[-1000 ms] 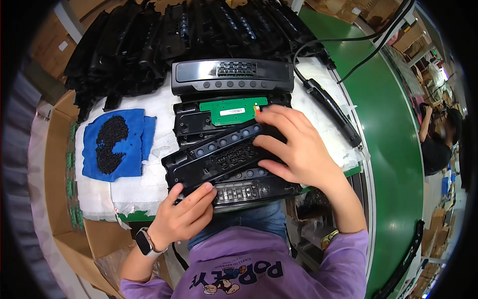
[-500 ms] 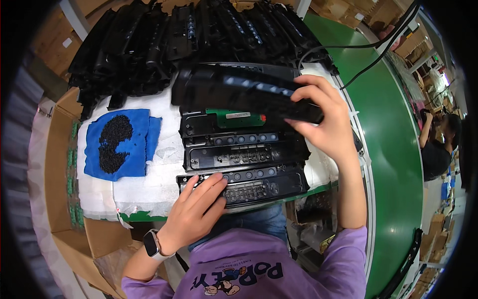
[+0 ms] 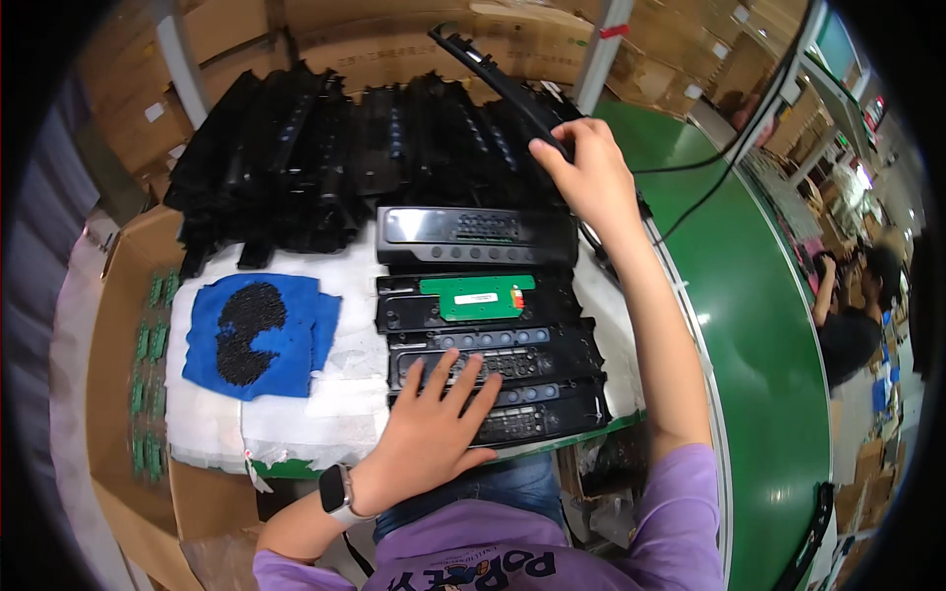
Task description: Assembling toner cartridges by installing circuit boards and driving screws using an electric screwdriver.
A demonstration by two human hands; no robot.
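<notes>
Right hand (image 3: 591,177) now lifted from panel stack, fingers pinching a long black strip (image 3: 498,79); left hand (image 3: 434,428), fingers spread, steadying front panels (image 3: 512,394).

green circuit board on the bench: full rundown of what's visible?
The green circuit board is a flat, narrow rectangle with a white label patch in its middle and a small red-orange part at its right end. It lies level on the second black plastic panel back in the row, covering the panel's upper middle part. Neither hand touches it: the left hand rests on the nearer panels, the right hand grips a long black strip farther back. Finer component detail cannot be made out.
</notes>
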